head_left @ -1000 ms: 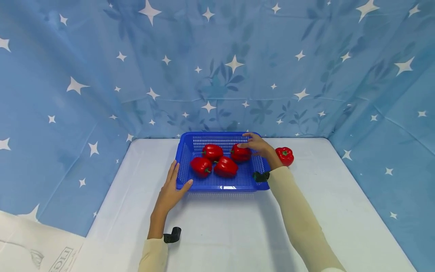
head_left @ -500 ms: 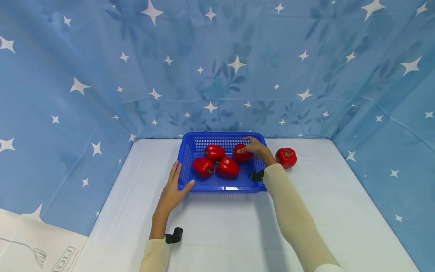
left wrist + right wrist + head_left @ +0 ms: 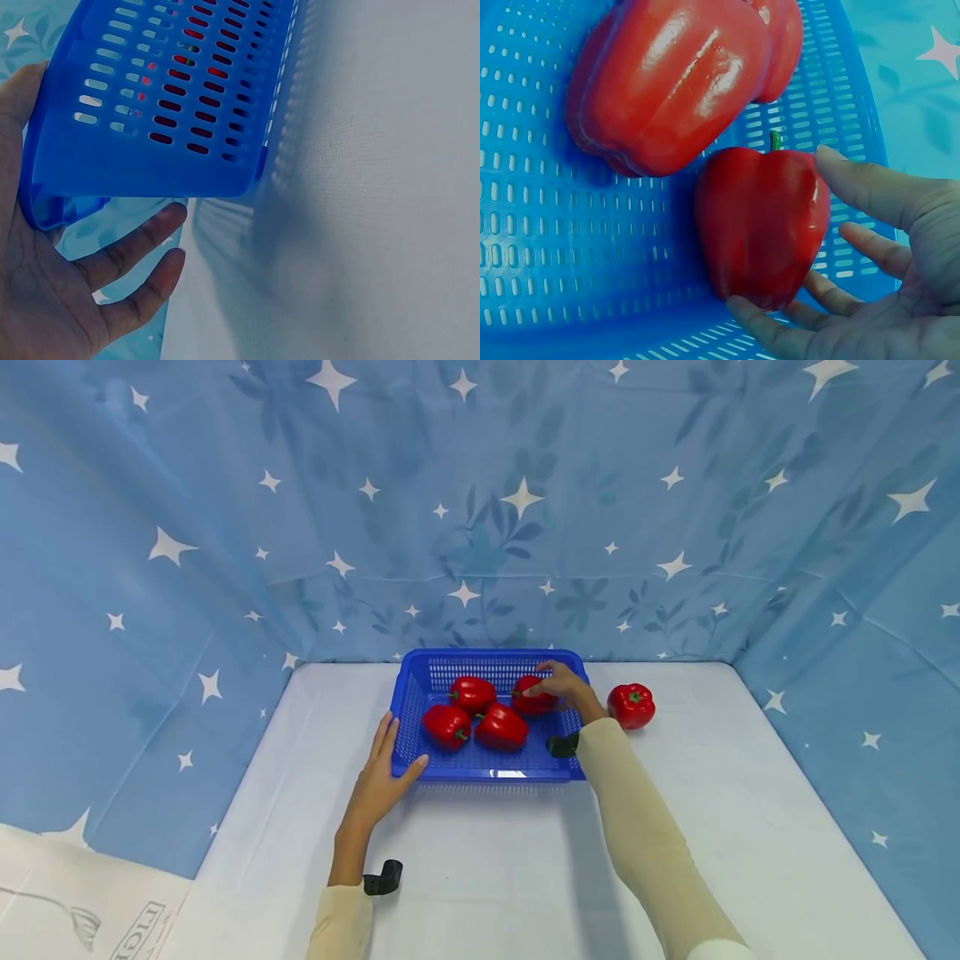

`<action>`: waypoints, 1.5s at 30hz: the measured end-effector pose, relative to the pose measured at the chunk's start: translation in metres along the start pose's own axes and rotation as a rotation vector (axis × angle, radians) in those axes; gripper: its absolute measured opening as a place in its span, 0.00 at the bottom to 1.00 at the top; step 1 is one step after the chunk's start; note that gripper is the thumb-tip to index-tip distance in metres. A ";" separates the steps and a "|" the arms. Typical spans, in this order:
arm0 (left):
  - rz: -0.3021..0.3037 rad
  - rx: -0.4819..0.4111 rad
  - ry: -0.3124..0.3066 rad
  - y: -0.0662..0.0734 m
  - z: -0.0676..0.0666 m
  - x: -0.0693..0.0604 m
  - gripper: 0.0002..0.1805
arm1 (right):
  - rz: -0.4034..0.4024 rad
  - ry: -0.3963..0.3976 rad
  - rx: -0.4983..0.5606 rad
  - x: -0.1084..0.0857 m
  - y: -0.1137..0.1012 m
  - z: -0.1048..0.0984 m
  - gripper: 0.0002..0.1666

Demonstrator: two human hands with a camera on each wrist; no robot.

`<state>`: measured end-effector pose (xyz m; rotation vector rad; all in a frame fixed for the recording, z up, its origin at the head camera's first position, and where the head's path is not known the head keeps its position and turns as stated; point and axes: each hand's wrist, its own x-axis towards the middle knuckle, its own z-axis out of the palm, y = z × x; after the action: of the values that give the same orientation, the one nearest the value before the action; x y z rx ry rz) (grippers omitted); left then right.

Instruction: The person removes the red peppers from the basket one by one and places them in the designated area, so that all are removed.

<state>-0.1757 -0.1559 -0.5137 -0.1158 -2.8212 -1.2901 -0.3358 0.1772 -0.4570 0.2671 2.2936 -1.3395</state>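
A blue perforated plastic basket (image 3: 525,773) holds several red bell peppers. My left hand (image 3: 373,785) rests on its front left corner, fingers fairly straight along the side and thumb by the front rim. From the left wrist view, that hand (image 3: 60,285) has the basket corner beside its palm, two fingers reaching below. My right hand (image 3: 570,685) is inside the basket at the right. It holds the rightmost bell pepper (image 3: 761,225), thumb by the stem end and fingertips at the far end. Other bell peppers (image 3: 501,728) lie to its left.
Another red bell pepper (image 3: 631,707) stands on the white table (image 3: 480,877), right of the basket. A blue curtain with white stars (image 3: 480,527) hangs close behind and at both sides. Printed pale cloth (image 3: 82,902) lies at the lower left.
My right hand has moved slightly left and down, closer around the rightmost bell pepper. The left hand stays at the basket corner, and the peppers keep their places.
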 end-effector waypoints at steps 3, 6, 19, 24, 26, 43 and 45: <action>0.000 0.000 0.001 0.000 0.000 0.001 0.52 | 0.018 -0.022 -0.011 0.000 0.000 0.001 0.44; 0.000 0.002 0.002 -0.001 0.001 0.001 0.52 | 0.043 -0.054 -0.006 -0.001 0.001 0.004 0.45; 0.006 -0.013 0.003 0.000 0.000 -0.001 0.51 | 0.062 -0.074 0.011 0.003 0.004 0.010 0.49; 0.009 -0.021 0.011 -0.001 0.000 0.000 0.51 | 0.073 -0.066 0.020 0.006 0.004 0.012 0.51; 0.010 -0.024 0.012 -0.002 0.000 0.000 0.51 | 0.076 -0.054 0.029 0.008 0.005 0.012 0.51; 0.026 -0.017 0.022 -0.002 0.001 0.000 0.51 | 0.041 -0.026 0.035 0.005 0.005 0.014 0.48; 0.024 -0.011 0.019 -0.002 0.000 0.000 0.51 | 0.041 -0.020 0.035 0.003 0.006 0.014 0.48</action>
<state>-0.1757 -0.1569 -0.5155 -0.1366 -2.7886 -1.2954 -0.3325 0.1680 -0.4686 0.3088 2.2384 -1.3566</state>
